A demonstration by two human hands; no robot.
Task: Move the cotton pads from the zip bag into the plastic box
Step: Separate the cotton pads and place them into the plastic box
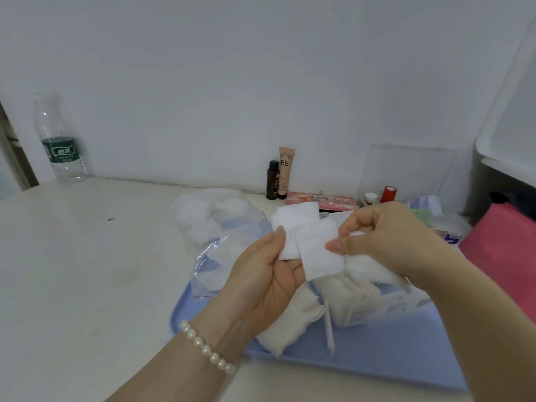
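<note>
Both hands clamped on cotton pads [314, 250] above blue tray [391, 361]: left hand [269, 280], right hand [388, 236] pinching.

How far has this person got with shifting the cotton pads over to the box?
Roughly midway, it seems. Done: the plastic box on the blue tray already holds a stack of pads. In hand: the left hand and right hand pinch square cotton pads above it. Left: the zip bag still shows white pads inside.
</note>
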